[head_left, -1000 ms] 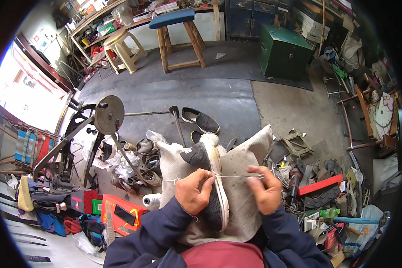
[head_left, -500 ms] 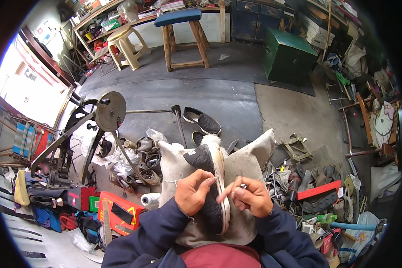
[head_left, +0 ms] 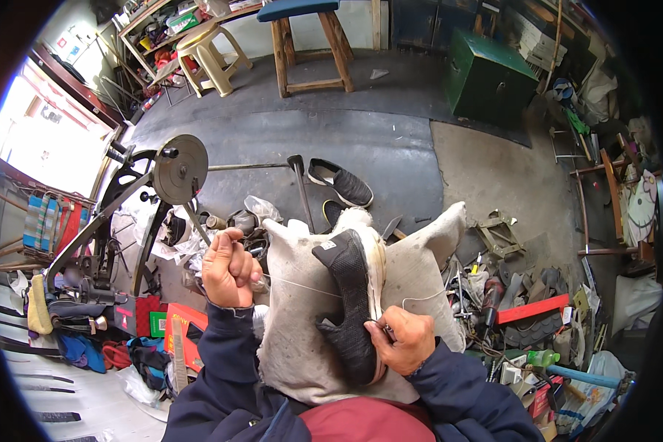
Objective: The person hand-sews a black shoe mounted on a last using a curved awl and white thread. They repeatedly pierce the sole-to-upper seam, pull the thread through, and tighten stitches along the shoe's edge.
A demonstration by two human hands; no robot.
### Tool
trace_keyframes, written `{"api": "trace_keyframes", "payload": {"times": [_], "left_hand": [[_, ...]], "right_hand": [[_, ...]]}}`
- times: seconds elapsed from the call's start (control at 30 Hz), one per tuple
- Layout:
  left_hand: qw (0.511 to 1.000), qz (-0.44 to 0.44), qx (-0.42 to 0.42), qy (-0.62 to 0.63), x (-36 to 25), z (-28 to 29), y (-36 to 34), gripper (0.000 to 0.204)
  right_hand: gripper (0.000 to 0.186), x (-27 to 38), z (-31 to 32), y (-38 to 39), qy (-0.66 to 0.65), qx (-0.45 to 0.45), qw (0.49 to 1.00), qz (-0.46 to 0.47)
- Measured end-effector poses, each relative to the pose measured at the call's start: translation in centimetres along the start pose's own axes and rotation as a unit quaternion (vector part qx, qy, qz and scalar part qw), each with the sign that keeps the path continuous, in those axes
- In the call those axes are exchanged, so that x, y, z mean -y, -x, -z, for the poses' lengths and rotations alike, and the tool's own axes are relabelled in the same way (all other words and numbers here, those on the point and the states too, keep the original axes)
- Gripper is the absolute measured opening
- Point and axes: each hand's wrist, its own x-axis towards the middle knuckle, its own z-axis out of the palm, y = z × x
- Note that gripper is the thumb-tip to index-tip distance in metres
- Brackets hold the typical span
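A black mesh shoe (head_left: 352, 295) with a pale sole lies lengthwise over a grey cloth (head_left: 302, 324) on my lap. My left hand (head_left: 230, 269) is raised to the left of the shoe, its fingers closed on a white thread (head_left: 302, 283). The thread runs taut from that hand to the side of the shoe. My right hand (head_left: 404, 339) is closed against the sole's right edge near the lower end of the shoe. A small dark piece shows between its fingers, too hidden to name. A loose loop of thread curves over the cloth above the right hand.
A black slip-on shoe (head_left: 340, 183) lies on the floor ahead. To the left stands a hand-cranked machine with a round wheel (head_left: 180, 169). Tools, soles and a red bar (head_left: 532, 309) are heaped on the right. Farther off are stools and a green box (head_left: 491, 77).
My left hand has moved away from the shoe to the left, drawing the thread out. My right hand has come down against the sole's edge. The shoe has turned slightly.
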Motion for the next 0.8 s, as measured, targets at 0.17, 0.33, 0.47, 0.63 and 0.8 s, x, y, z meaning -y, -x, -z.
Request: {"api": "trace_keyframes", "payload": {"times": [0.17, 0.33, 0.47, 0.63, 0.8], "left_hand": [[0.991, 0.033, -0.121, -0.045, 0.9, 3.4, -0.5, 0.028], [0.995, 0.088, -0.037, 0.001, 1.6, 5.4, -0.5, 0.026], [0.993, 0.116, -0.006, -0.01, -0.2, 7.8, 0.6, 0.032], [0.893, 0.134, -0.114, -0.415, -2.0, 7.8, 3.3, 0.028], [0.888, -0.053, -0.006, -0.456, -0.3, 0.6, 7.2, 0.035]], "right_hand": [[0.021, -0.6, -0.7, -0.4, -0.002, -0.008, 0.999, 0.036], [0.021, -0.4, -0.5, -0.3, 0.003, -0.016, 1.0, 0.025], [0.021, -0.1, 0.0, 0.0, -0.016, -0.028, 0.999, 0.011], [0.016, -0.2, 0.5, 0.3, -0.096, -0.032, 0.995, -0.011], [0.014, -0.8, 1.2, 0.9, -0.162, -0.039, 0.982, -0.087]]}}
